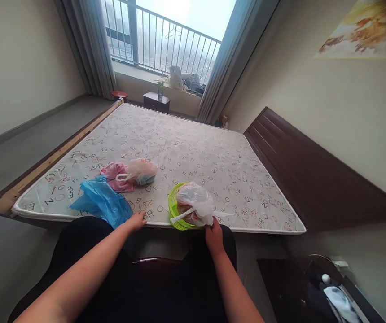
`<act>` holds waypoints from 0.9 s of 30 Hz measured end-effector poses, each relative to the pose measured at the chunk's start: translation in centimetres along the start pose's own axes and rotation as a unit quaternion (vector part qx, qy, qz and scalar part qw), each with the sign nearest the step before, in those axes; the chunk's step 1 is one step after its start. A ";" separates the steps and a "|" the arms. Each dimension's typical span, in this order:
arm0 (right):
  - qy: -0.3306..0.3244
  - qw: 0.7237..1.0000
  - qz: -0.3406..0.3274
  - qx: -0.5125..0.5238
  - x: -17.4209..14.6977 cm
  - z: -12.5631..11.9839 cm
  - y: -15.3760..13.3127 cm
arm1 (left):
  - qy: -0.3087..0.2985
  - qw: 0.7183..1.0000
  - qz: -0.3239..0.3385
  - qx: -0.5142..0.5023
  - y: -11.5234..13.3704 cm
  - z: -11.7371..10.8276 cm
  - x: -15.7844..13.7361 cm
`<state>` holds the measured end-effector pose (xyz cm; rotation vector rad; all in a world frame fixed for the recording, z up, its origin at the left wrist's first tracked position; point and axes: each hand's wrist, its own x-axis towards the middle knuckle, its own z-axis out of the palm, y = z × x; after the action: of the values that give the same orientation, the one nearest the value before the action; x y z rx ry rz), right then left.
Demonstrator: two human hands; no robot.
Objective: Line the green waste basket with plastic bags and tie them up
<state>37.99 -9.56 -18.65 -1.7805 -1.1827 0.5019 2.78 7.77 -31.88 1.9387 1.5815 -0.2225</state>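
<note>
To avoid tearing the white bag (198,197) on the green basket (172,202) near the front edge of the mattress (193,148), use light pressure with the right hand (214,231), finger closure indeterminable, and steady with the left hand (137,221), fingers empty and slightly apart.

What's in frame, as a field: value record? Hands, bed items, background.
left hand: beside blue plastic bag; contact unclear
right hand: at white plastic bag; grip partly hidden
lime-green basket: on letter-print mattress, white plastic bag in it
other bed items: pink cloth, tied translucent bag
background: nightstand near window; dark headboard at frame right
</note>
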 end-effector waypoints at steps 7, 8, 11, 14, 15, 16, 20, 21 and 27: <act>-0.005 1.000 0.006 0.020 0.4 0.3 0.5 | 0.044 0.993 -0.074 0.076 -1.2 -1.8 -0.3; -0.001 1.000 0.010 0.021 0.5 0.4 0.6 | 0.067 0.989 -0.098 0.088 -1.5 -2.2 -0.4; 0.022 0.999 0.029 0.015 0.7 0.5 0.6 | 0.079 0.976 -0.191 0.072 -1.9 -2.7 -0.6; 0.045 0.998 0.051 0.014 0.8 0.4 0.4 | 0.038 0.978 -0.204 0.036 -1.9 -2.7 -0.7; 0.050 0.997 0.057 0.013 0.8 0.4 0.3 | 0.032 0.980 -0.194 0.034 -1.9 -2.6 -0.7; 0.054 0.996 0.063 0.011 0.9 0.3 0.2 | 0.031 0.982 -0.185 0.035 -1.8 -2.6 -0.7; 0.083 0.993 0.085 -0.004 1.1 0.0 -0.3 | 0.020 0.986 -0.160 0.041 -2.0 -2.9 -0.5; 0.089 0.992 0.088 -0.004 1.2 -0.1 -0.4 | 0.013 0.988 -0.151 0.042 -2.0 -3.1 -0.5; 0.126 0.986 0.105 -0.007 1.6 -0.6 -0.4 | -0.040 0.997 -0.058 0.034 -1.0 -3.1 0.4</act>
<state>38.93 -8.34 -17.80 -1.9270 -0.8304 0.3760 1.22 9.87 -29.97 1.8652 1.6548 -0.4012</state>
